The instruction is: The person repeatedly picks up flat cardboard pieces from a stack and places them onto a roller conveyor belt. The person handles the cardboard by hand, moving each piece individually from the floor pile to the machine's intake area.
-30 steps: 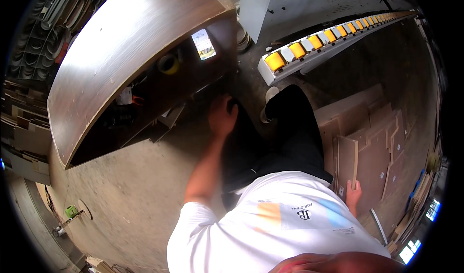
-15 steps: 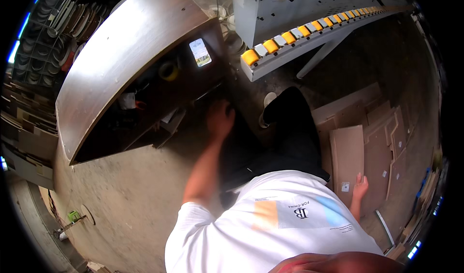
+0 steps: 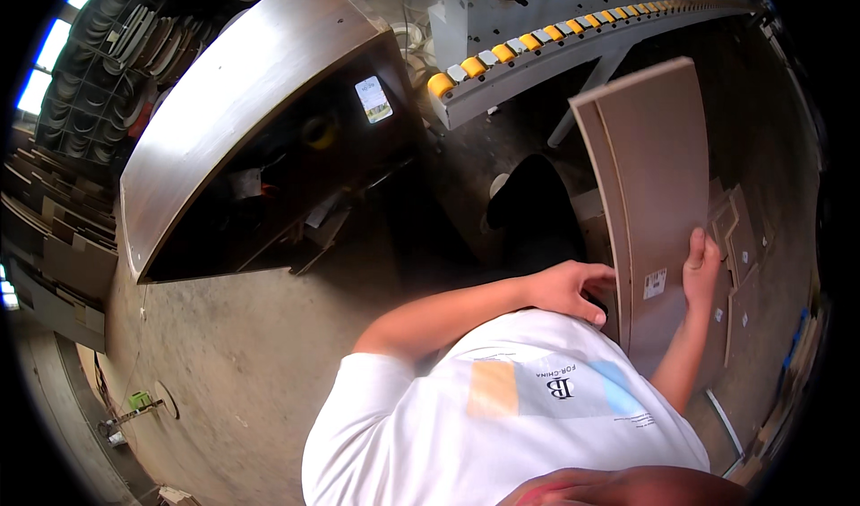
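A long brown wooden board (image 3: 663, 175) stands tilted upward on my right side, with a small white label low on its face. A seam runs along its left side; I cannot tell whether two boards lie together. My right hand (image 3: 701, 269) is closed on its right edge, thumb on the face. Reaching across my body, my left hand (image 3: 578, 289) has its thumb and fingers apart, fingertips at the board's left edge. Whether they touch it is unclear.
More brown boards (image 3: 742, 246) lean at the right. Ahead-left is a curved-edge workbench (image 3: 242, 85) with a phone (image 3: 374, 99) on its dark shelf. A conveyor rail with yellow rollers (image 3: 473, 67) runs at the far right. Stacked panels (image 3: 63, 273) stand far left.
My right hand has raised the board from the leaning stack. My left hand has swung from beside the workbench across to the board's left edge.
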